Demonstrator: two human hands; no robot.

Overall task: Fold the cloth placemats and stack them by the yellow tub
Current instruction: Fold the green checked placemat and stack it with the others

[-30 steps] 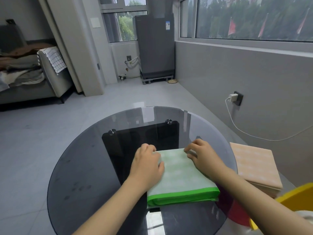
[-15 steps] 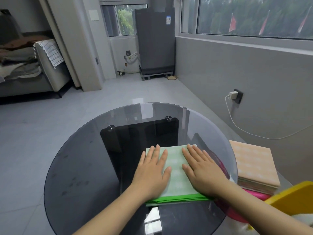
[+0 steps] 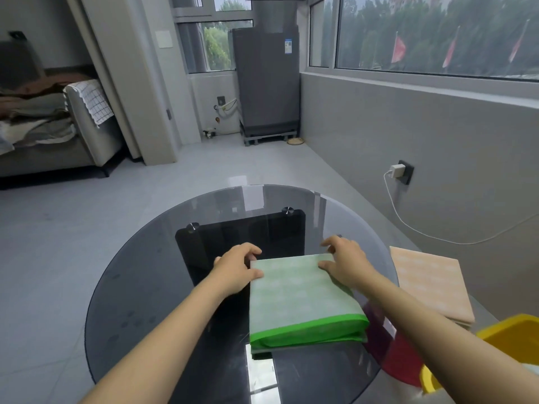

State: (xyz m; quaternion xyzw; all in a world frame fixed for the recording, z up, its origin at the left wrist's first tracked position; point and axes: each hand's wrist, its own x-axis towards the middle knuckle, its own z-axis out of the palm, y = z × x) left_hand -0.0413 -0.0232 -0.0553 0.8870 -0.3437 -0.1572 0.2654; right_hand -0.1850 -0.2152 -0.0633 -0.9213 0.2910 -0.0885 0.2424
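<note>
On a round glass table (image 3: 140, 293), a folded green placemat (image 3: 300, 298) is gripped at its far corners by the left hand (image 3: 237, 268) and right hand (image 3: 347, 263), fingers curled. To its right, folded orange placemats (image 3: 431, 284) are stacked by a yellow tub (image 3: 513, 336).

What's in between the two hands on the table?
In the head view, the folded green placemat lies between the left hand and the right hand; each grips a far corner of it.
</note>
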